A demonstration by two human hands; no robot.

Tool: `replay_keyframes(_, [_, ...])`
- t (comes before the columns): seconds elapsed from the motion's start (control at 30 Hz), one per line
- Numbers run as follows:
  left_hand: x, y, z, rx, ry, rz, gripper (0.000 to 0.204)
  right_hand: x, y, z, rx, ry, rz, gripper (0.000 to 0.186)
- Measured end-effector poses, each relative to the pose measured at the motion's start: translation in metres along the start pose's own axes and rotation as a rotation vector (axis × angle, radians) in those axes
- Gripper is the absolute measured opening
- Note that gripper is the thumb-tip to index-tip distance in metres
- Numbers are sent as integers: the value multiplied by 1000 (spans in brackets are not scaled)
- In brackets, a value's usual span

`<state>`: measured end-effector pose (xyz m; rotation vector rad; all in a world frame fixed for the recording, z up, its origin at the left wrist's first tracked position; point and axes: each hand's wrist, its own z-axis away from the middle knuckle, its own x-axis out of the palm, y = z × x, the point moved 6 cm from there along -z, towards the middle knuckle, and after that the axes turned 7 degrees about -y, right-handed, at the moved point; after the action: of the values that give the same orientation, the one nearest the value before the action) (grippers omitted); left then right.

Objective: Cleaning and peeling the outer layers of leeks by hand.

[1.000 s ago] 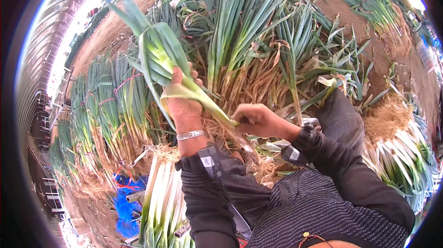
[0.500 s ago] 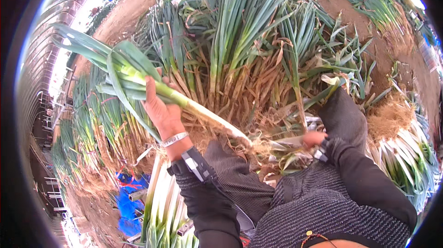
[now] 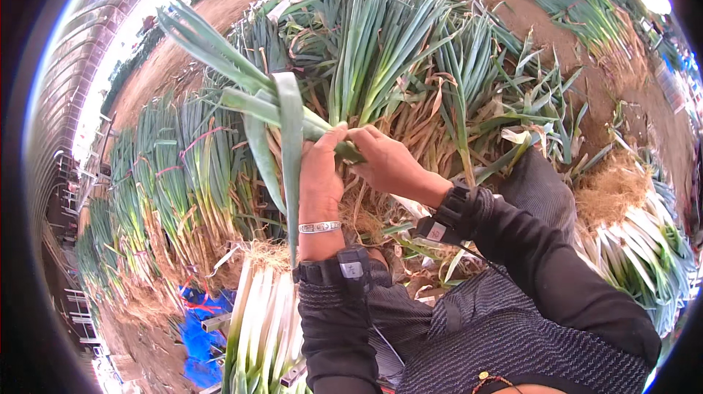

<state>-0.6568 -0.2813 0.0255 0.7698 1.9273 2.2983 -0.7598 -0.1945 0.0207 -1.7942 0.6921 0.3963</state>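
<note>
A leek (image 3: 253,106) is held up in front of me, its green leaves fanning to the upper left and one flat leaf hanging down past my wrist. My left hand (image 3: 322,178) is closed around its stalk. Right beside it, my right hand (image 3: 387,163) pinches a green leaf piece (image 3: 348,151) at the stalk, fingers bent and close to my left thumb. The lower stalk and root end are hidden behind my hands. Just beyond stands a big heap of untrimmed leeks (image 3: 359,57), leaves up, with dry brown outer leaves low down.
Tied bundles of leeks (image 3: 168,181) stand in rows at left. Cleaned white leeks (image 3: 260,313) lie on a metal rack by my left forearm, near a blue plastic sheet (image 3: 201,343). More cleaned leeks (image 3: 633,255) lie at right, roots inward. Stripped leaves (image 3: 439,255) litter the ground between my legs.
My left hand has moved right with the leek, and its white root end has swung out of sight. My right hand has come up from near my right knee to the stalk.
</note>
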Motion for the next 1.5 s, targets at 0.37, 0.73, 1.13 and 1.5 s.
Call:
replay_keyframes(0.37, [6, -31, -5, -239, -101, 240, 28, -4, 23, 28, 269, -136, -990, 46])
replay_keyframes(0.73, [24, -51, 0, -260, -126, 351, 20, -1, 17, 52, 301, -164, -1103, 60])
replay_keyframes(1.13, [18, -97, 9, -451, -180, 168, 24, -29, 11, 100, 341, -174, -993, 25])
replay_keyframes(1.5, [26, -90, 11, -419, -159, 79, 24, -174, 66, 105, 105, 534, -1403, 35])
